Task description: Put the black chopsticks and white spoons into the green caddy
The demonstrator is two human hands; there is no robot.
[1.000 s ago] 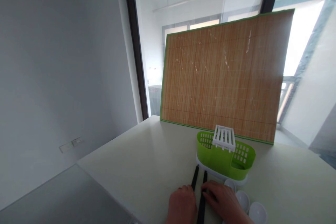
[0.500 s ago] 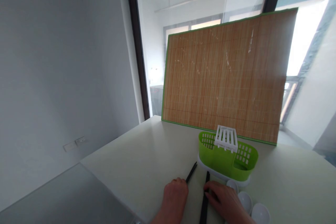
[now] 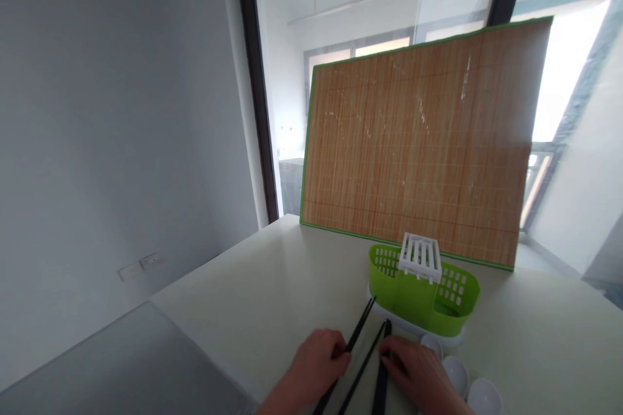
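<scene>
Pinching left hand (image 3: 321, 358): fingers closed on two chopsticks (image 3: 360, 326), tips by the caddy (image 3: 409, 298).
Right hand (image 3: 413, 363): fingers closed over a black bundle (image 3: 381, 389), beside spoons (image 3: 455, 374).
Lone chopstick (image 3: 361, 368): slanting between the hands.

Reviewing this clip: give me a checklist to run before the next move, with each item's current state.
1. Left hand grips its black chopsticks: ok, fingers curled around them.
2. Right hand is on the thicker black bundle: ok, fingertips at its side.
3. Every chopstick is in a hand: not ok, the middle chopstick lies between the hands, apparently unheld.
4. Green cutlery holder stands upright on its white base: ok.
5. White spoons are clear of the right arm: cannot tell, the arm and hand partly hide them.
</scene>
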